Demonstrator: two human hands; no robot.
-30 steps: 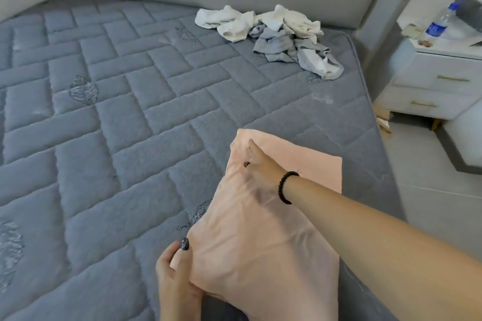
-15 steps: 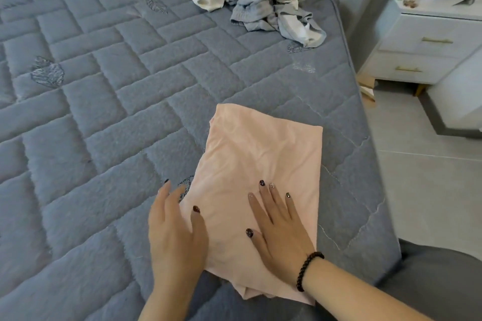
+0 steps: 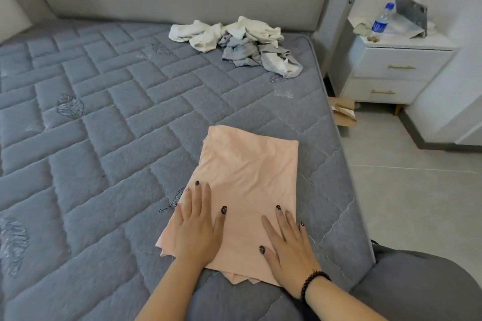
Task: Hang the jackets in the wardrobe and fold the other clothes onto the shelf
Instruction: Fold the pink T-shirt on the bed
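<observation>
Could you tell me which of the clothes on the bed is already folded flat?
The peach garment under both hands; the white and grey clothes near the headboard lie crumpled.

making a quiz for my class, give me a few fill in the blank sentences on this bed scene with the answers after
1. Both hands lie flat on a folded garment whose colour is ____.
2. The beaded bracelet is on the ____ wrist.
3. The unfolded clothes pile lies near the ____ of the bed.
4. The water bottle stands on the ____.

Answers: peach; right; headboard; nightstand

Water bottle (image 3: 379, 22) on nightstand (image 3: 396, 70) — beside mattress (image 3: 91, 138).
</observation>
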